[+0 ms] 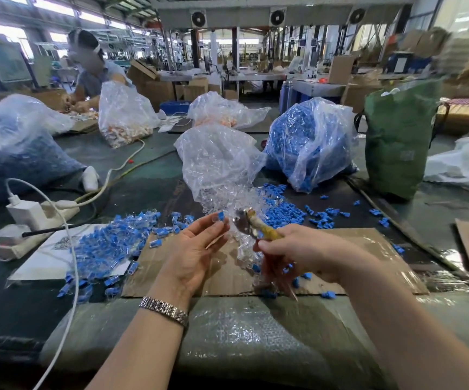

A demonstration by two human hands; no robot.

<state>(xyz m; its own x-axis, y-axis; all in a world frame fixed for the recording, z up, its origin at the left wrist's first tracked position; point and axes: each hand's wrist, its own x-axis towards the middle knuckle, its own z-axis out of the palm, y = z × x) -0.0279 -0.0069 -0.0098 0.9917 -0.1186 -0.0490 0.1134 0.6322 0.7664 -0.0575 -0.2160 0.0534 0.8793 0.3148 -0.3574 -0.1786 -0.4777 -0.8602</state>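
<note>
Between our left hand (196, 249), pinching a blue piece (221, 215), and our right hand (292, 249) the gap is narrow, and the tool (258, 225) we grip juts into it; just beyond, the clear bag (219, 164) spills across the way; left, the heap of blue parts (109, 246), white cable (73, 277) and power strip (44, 212) crowd the table; right, the cardboard sheet (368, 246) lies mostly bare, giving passage; far right, the blue-filled bag (306, 142) and upright green bag (396, 142) wall us in.
</note>
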